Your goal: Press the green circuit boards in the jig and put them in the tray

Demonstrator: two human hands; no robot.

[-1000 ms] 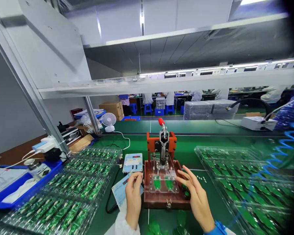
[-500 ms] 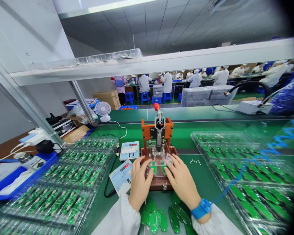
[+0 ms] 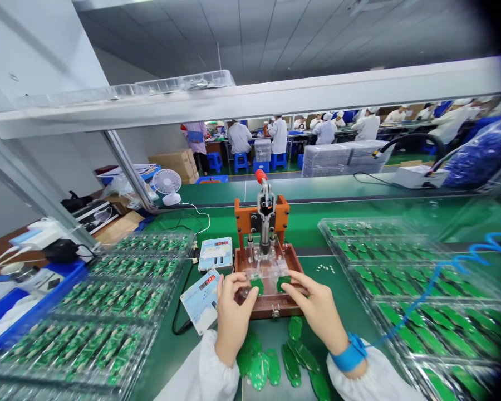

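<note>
My left hand [image 3: 235,312] is closed at the left front of a clamp fixture, its thumb and fingertips on a small green circuit board [image 3: 256,285]. On the fixture's right side, my right hand [image 3: 316,305], with a blue wrist strap [image 3: 349,353], pinches another green circuit board [image 3: 283,283] between thumb and fingers. The test fixture [image 3: 290,257] has a reddish-brown base, orange uprights and a toggle clamp with a red-tipped handle [image 3: 260,176] pointing up. Below my hands lie several loose green boards [image 3: 294,365] in two groups. Fingers partly hide both held boards.
Clear trays of green boards stand at left [image 3: 104,312] and right [image 3: 401,278]. Two small meters [image 3: 215,253] with red digits sit left of the fixture. A blue coiled cord [image 3: 432,284] crosses the right tray. Small white pieces [image 3: 326,268] lie right. A shelf [image 3: 275,96] spans above.
My fingers have closed from a spread pose over the fixture's front into grips on the two boards. The right board now appears tilted up. The whole view has shifted slightly.
</note>
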